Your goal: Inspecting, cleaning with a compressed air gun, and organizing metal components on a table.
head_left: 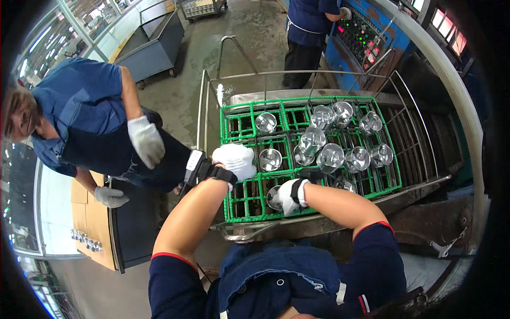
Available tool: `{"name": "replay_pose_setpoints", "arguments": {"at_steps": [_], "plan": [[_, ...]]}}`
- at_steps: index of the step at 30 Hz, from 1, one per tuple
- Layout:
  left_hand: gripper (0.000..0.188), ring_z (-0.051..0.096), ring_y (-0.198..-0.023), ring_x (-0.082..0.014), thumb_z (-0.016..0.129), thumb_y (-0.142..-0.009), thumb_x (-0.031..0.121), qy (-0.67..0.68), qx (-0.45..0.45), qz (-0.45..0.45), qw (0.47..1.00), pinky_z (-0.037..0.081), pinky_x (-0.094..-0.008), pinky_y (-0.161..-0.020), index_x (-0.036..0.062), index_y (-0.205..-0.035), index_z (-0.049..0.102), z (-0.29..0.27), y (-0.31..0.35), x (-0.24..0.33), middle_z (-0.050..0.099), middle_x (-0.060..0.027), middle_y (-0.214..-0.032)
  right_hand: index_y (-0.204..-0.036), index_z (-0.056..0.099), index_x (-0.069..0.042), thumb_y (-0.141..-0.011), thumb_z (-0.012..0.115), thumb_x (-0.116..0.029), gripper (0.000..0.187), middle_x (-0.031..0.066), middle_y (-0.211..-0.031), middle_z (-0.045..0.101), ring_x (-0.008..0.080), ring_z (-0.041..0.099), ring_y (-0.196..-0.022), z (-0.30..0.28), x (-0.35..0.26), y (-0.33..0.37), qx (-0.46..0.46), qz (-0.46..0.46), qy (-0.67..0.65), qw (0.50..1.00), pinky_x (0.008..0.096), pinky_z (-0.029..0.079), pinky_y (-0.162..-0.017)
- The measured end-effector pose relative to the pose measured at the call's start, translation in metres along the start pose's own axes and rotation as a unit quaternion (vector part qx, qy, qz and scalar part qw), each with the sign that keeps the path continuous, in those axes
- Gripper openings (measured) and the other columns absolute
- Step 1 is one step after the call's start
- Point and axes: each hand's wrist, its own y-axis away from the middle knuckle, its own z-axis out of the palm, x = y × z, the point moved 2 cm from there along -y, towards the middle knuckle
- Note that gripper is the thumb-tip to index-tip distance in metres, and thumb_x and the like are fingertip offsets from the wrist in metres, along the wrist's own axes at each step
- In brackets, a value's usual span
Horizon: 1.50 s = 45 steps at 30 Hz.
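Seen from above at a metal roller stand [409, 133]: a green plastic grid crate [241, 199] loaded with shiny round metal piston-like cylinders [330, 156], about a dozen, clustered mostly toward the crate's 1 to 3 o'clock part, two more standing alone at 11 o'clock [265, 122] and near the centre-left [270, 159].

Left hand [235, 160], in a white knit glove with a black wrist strap and small device, resting curled on the crate's 9 o'clock rim; grip loosely closed over the green edge, whether clamped on it cannot be told.

Right hand [291, 194], also white-gloved, down in a compartment at the crate's 6 o'clock edge, grip wrapped around a shiny metal cylinder [274, 198] lying just beside the front wall.

At 9 o'clock of the scene, a co-worker in a blue shirt and dark apron, one white-gloved hand [146, 141] hanging near the crate's corner, the other [110, 197] lower, by a wooden counter [90, 223] carrying a row of small metal parts [85, 240].

At 12 o'clock, another person in dark blue standing at a blue control panel [361, 37] with red and green lights. Grey wheeled bin [154, 45] parked at 11 o'clock on the concrete floor.
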Motion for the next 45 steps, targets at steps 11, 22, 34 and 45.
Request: {"name": "replay_pose_setpoints", "arguments": {"at_steps": [11, 22, 34, 45], "plan": [[0.079, 0.048, -0.135, -0.038, 0.068, -0.079, 0.041, 0.076, -0.066, -0.126, 0.987, 0.042, -0.0464, -0.111, 0.0047, -0.143, 0.041, 0.118, -0.089, -0.016, 0.048, -0.0254, -0.146, -0.122, 0.068, -0.009, -0.072, 0.076, -0.039, 0.058, 0.0183, -0.12, 0.069, 0.0344, 0.065, -0.113, 0.045, 0.024, -0.033, -0.034, 0.033, -0.091, 0.995, 0.0445, 0.052, -0.094], [0.089, 0.055, -0.13, -0.0371, 0.071, -0.076, 0.044, 0.231, -0.137, -0.158, 0.95, 0.043, -0.0397, -0.109, -0.0014, -0.146, 0.041, 0.114, -0.084, -0.018, 0.054, -0.0256, -0.141, -0.097, 0.076, -0.009, -0.073, 0.066, -0.025, 0.03, 0.0158, -0.1, 0.074, 0.0351, 0.071, -0.096, 0.037, 0.024, -0.03, 0.028, 0.014, -0.038, 0.999, 0.0446, 0.057, -0.081], [0.052, 0.072, -0.084, -0.0372, 0.071, -0.082, 0.04, 0.051, 0.106, -0.16, 0.98, 0.057, -0.0482, -0.076, -0.0017, -0.106, 0.052, 0.082, -0.079, 0.0, 0.072, -0.0204, -0.091, -0.093, 0.075, -0.019, -0.076, 0.066, -0.025, 0.021, 0.0075, -0.085, 0.072, 0.0302, 0.07, -0.08, -0.009, 0.002, -0.006, 0.353, 0.122, 0.04, 0.927, 0.0495, 0.052, -0.064], [0.104, 0.066, -0.115, -0.0376, 0.047, -0.087, 0.074, 0.16, -0.083, -0.116, 0.977, 0.051, -0.0429, -0.097, -0.0004, -0.155, 0.023, 0.057, -0.06, 0.007, 0.066, -0.0287, -0.123, -0.092, 0.074, -0.021, -0.08, 0.065, -0.024, 0.016, 0.0055, -0.086, 0.07, 0.0263, 0.067, -0.085, -0.018, 0.008, 0.012, 0.314, 0.104, 0.096, 0.939, 0.042, 0.051, -0.067]]}}
